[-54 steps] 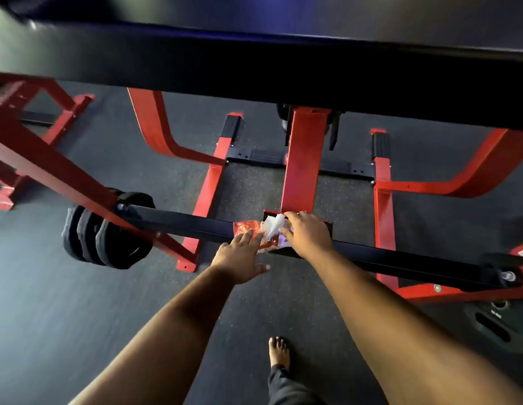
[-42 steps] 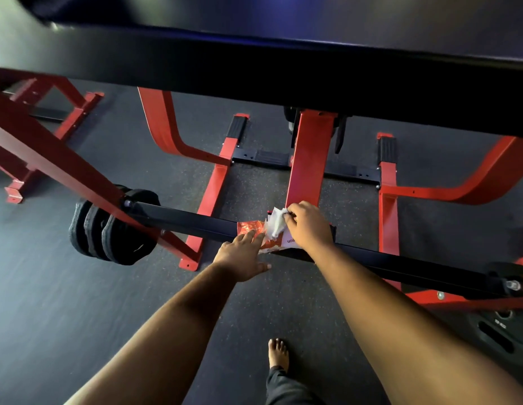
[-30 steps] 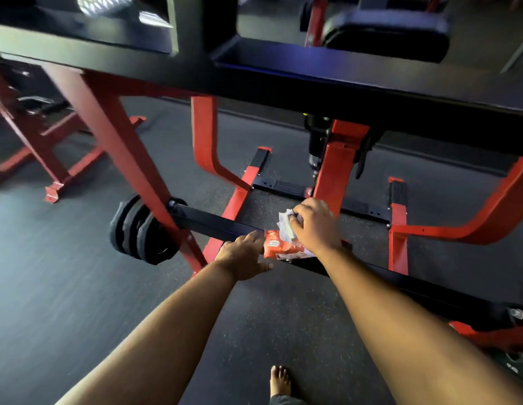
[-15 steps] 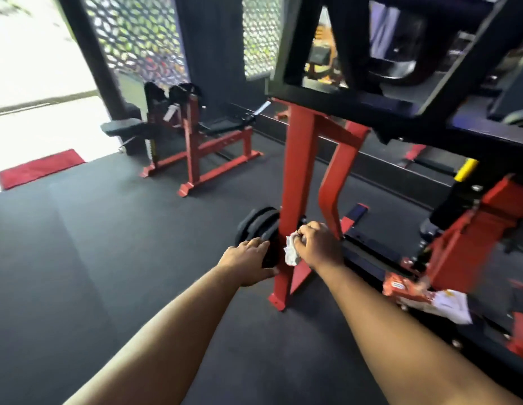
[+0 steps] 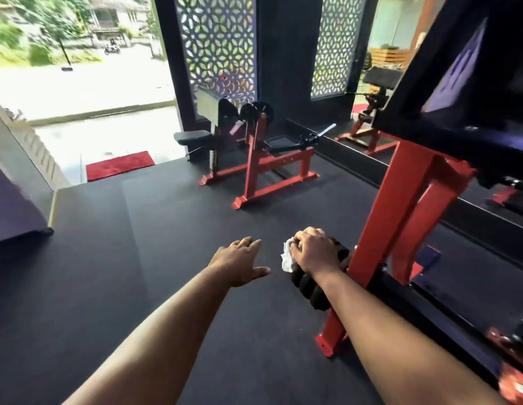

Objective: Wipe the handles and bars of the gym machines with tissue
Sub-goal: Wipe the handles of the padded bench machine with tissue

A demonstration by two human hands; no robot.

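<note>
Tissue (image 5: 288,257) bunched in right hand (image 5: 312,252); left hand (image 5: 239,263) spread, holding nothing.

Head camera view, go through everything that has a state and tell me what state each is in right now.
right hand: grips the tissue
tissue: crumpled, held over the weight plates
left hand: fingers spread, holding nothing
weight plates: stacked on the bar end
entrance: open to daylight

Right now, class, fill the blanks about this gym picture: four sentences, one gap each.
1. The right hand grips a white ____.
2. The left hand holds ____.
3. The frame post beside the black weight plates is coloured ____.
4. The mat at the doorway is coloured ____.

Missing words: tissue; nothing; red; red
</note>
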